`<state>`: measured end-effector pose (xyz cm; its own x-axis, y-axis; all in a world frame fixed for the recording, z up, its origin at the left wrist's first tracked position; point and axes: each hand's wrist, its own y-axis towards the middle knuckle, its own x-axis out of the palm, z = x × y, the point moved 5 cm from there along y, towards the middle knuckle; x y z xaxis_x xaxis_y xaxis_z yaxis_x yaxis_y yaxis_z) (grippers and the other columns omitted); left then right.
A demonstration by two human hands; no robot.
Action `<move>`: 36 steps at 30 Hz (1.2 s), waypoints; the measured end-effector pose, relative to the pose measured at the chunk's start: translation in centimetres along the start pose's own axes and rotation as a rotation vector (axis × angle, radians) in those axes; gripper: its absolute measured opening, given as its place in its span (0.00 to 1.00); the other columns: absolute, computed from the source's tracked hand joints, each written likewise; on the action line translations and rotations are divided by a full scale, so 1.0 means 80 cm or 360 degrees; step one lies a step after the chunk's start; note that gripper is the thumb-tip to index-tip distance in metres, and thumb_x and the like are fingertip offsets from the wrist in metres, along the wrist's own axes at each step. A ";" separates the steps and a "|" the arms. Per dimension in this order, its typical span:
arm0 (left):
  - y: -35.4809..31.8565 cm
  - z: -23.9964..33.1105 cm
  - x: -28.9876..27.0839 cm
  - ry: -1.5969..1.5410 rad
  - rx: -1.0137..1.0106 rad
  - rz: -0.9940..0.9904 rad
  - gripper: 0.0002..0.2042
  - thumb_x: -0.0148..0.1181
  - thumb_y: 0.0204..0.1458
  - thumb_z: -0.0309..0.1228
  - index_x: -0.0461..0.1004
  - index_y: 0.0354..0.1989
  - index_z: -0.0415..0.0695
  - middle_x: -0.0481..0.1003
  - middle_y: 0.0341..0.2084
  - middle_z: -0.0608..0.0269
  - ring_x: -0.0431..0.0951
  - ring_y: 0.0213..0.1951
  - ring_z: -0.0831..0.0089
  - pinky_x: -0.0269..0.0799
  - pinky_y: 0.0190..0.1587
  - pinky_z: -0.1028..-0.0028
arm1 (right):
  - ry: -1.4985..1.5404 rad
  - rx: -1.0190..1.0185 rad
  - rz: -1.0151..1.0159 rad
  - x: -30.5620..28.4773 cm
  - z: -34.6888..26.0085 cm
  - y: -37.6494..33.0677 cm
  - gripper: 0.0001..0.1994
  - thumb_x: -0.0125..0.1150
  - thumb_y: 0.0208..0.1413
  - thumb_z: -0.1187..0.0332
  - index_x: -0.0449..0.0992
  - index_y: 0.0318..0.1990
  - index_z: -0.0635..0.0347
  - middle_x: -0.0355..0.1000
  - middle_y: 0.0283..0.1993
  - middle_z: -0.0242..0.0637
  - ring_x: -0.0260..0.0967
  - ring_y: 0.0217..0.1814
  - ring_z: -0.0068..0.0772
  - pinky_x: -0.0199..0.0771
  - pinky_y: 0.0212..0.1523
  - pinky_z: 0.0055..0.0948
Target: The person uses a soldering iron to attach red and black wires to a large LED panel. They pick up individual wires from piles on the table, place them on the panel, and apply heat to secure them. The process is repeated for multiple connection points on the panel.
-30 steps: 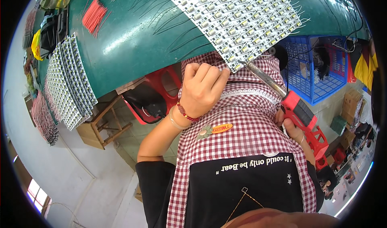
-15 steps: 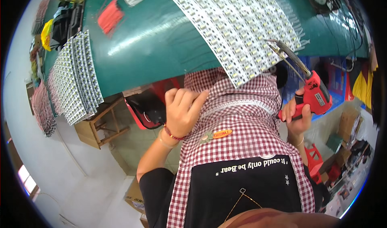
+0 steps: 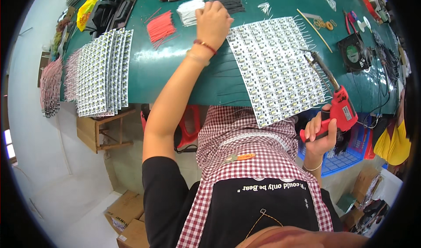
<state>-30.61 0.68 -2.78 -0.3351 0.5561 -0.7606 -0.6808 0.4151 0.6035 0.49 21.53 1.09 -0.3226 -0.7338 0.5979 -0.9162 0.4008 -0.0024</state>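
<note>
My left hand [image 3: 213, 25] reaches over the table, between a bundle of white wires [image 3: 188, 12] and a bundle of black wires [image 3: 230, 2]. Its fingers are bent and closed downward; their tips, and anything in them, are hidden. In my right hand [image 3: 322, 136] is the handle of a red soldering gun [image 3: 344, 109]. The gun's metal tip hovers over or touches the right side of a white LED circuit board panel [image 3: 276, 68]; I cannot tell which. Thin black wires stick out from the panel's left edge and pale wires from its right. The panel's near corner overhangs the table edge.
Stacked LED panels [image 3: 103, 72] with wires lie at the left of the green table [image 3: 151, 79]. Red wires [image 3: 161, 27] lie beyond them. A small black fan [image 3: 353, 52], a thin stick [image 3: 315, 30] and pliers [image 3: 351, 22] are at the right. A blue crate [image 3: 335, 162] stands below.
My left hand has gone from near my apron out to the wire bundles. The view has shifted, showing more of the table. My right hand still grips the soldering gun over the panel.
</note>
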 end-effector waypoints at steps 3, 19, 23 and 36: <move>0.026 -0.010 0.040 0.0065 -0.0097 -0.0034 0.07 0.67 0.41 0.34 0.76 0.20 0.48 0.72 0.33 0.70 0.68 0.45 0.66 0.59 0.44 0.62 | 0.0026 -0.0085 -0.0038 0.007 -0.004 -0.011 0.21 0.44 0.66 0.56 0.59 0.54 0.67 0.59 0.20 0.33 0.54 0.11 0.21 0.63 0.14 0.23; -0.008 -0.078 -0.012 0.0420 -0.0177 -0.0303 0.06 0.66 0.44 0.34 0.78 0.28 0.49 0.70 0.37 0.64 0.68 0.46 0.61 0.64 0.42 0.60 | -0.0003 -0.0084 -0.0015 0.003 0.001 -0.002 0.20 0.44 0.66 0.56 0.59 0.54 0.65 0.60 0.20 0.32 0.54 0.11 0.20 0.63 0.15 0.22; -0.016 -0.078 -0.013 0.0291 -0.0154 -0.0228 0.06 0.65 0.45 0.33 0.76 0.30 0.48 0.70 0.37 0.64 0.68 0.46 0.62 0.62 0.42 0.62 | 0.0034 -0.0124 -0.0119 0.012 -0.001 -0.001 0.20 0.44 0.66 0.56 0.59 0.55 0.65 0.60 0.21 0.32 0.54 0.12 0.20 0.64 0.16 0.23; -0.020 -0.066 -0.027 0.0226 -0.0090 0.0017 0.10 0.63 0.47 0.28 0.72 0.38 0.48 0.73 0.34 0.67 0.69 0.43 0.64 0.60 0.42 0.63 | -0.0044 -0.0164 -0.0018 0.006 -0.004 -0.009 0.20 0.44 0.66 0.57 0.59 0.55 0.65 0.60 0.21 0.33 0.55 0.12 0.21 0.65 0.16 0.24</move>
<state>-32.25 -5.01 -3.33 -0.4286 0.4512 -0.7828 -0.7110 0.3661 0.6003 1.10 21.08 1.63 -0.3200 -0.7531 0.5748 -0.8910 0.4455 0.0877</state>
